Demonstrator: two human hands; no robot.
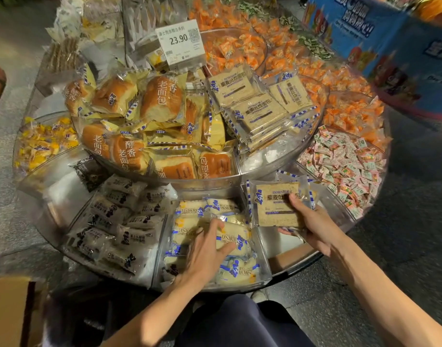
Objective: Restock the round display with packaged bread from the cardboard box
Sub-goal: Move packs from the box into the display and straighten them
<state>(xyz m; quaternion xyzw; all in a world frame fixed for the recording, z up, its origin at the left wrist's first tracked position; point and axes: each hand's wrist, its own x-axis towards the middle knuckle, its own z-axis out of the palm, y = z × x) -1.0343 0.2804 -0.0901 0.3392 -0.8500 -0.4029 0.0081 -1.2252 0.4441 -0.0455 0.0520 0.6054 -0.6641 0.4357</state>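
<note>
My right hand [312, 225] grips a flat square pack of toast bread [272, 209] with a blue-striped edge, holding it over the lower-tier compartment [280, 240] at the front right of the round display [285, 166]. My left hand [205, 251] lies with fingers spread on pale cream bread packs [230, 271] in the middle front compartment. More of the same toast packs [255, 108] are stacked on the upper tier. A corner of the cardboard box [7, 311] shows at the bottom left.
Golden bun packs [145, 121] fill the upper tier's left. White packs [120, 226] sit in the front-left compartment. Orange sweets [345, 113], pink sweets [345, 169] and yellow sweets [40, 144] ring the sides. A price sign [181, 42] stands at the top; a blue stand [390, 46] is behind right.
</note>
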